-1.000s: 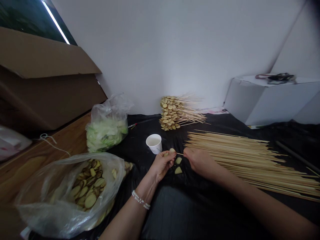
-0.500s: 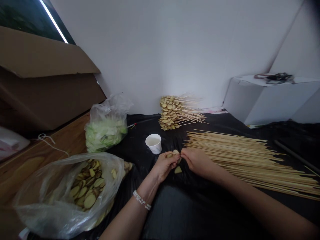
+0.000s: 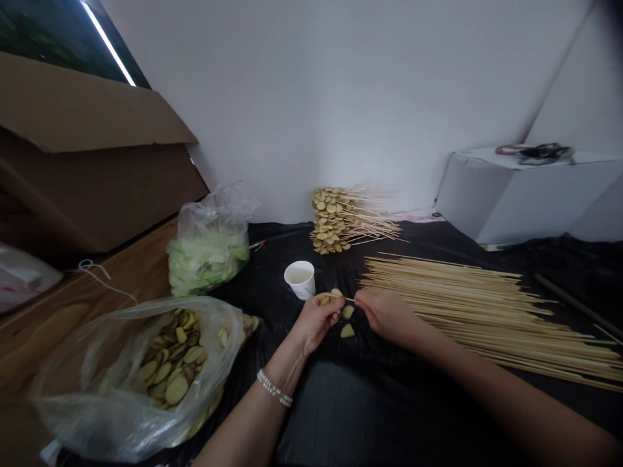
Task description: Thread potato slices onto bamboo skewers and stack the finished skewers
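My left hand (image 3: 314,321) pinches pale potato slices (image 3: 335,293), which sit on a thin bamboo skewer (image 3: 350,299). The skewer spans the small gap between my hands. Its other part is gripped by my right hand (image 3: 387,316), whose closed fingers hide most of it. Below my hands, two loose potato slices (image 3: 347,331) lie on the black sheet (image 3: 335,402). Just behind my left hand stands a white paper cup (image 3: 300,280). To the right, many bare bamboo skewers (image 3: 467,298) lie side by side, partly behind my right forearm.
An open plastic bag (image 3: 97,383) of potato slices lies at left, with a bag of pale green vegetable (image 3: 209,256) behind it. Threaded potato skewers (image 3: 331,220) are stacked by the wall. A cardboard box (image 3: 87,181) and a white box (image 3: 525,194) flank the table.
My hands have drawn slightly apart, so a short length of skewer shows between them. The left hand has shifted a little left. A loose slice beneath them is now more visible.
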A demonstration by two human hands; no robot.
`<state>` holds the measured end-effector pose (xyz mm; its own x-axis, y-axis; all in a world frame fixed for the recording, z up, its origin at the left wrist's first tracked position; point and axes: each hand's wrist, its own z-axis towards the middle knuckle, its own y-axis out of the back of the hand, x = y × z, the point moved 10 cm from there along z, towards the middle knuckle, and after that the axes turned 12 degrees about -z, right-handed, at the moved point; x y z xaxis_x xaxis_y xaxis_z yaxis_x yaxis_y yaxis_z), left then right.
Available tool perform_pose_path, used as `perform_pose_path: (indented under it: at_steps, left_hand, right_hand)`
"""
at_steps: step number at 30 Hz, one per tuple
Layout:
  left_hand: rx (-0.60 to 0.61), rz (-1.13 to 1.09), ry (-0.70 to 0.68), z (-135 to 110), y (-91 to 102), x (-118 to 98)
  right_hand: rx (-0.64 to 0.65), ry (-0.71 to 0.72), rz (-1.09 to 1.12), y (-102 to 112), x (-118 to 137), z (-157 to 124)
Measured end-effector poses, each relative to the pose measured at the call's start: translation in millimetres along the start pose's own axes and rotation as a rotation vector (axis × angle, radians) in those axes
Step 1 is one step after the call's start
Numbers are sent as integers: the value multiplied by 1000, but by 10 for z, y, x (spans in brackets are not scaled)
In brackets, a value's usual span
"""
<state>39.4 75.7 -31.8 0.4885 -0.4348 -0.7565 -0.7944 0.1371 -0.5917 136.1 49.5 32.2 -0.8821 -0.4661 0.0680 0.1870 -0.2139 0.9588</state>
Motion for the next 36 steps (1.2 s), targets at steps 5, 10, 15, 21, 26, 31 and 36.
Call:
perform_pose_path:
  at_steps: [5,10,15,21,26,31,36]
  left_hand:
    - [37,28,3,-26,-87,38]
    - [12,-146,27,-11,-74,-4]
    - [39,-477,158,-26,-118,-14]
    - [61,-504,171,-35,-123,-2]
    - [-33,-461,155,4,-26,31]
    - [-89,-417,163,8,37,65]
    - [-38,-310,103,-15,-22,11]
  right_hand:
    - [-1,3,71,36,34,16]
    - [-51,-61,137,132,-86,30]
    - [-158,-125,134,304,-278,18]
    - [-188,-111,134,371,-291,3]
    - [-183,-105,118,350,-272,4]
    - [-137,-98,119,318,-256,16]
    - [-74,-87,134,306,-249,25]
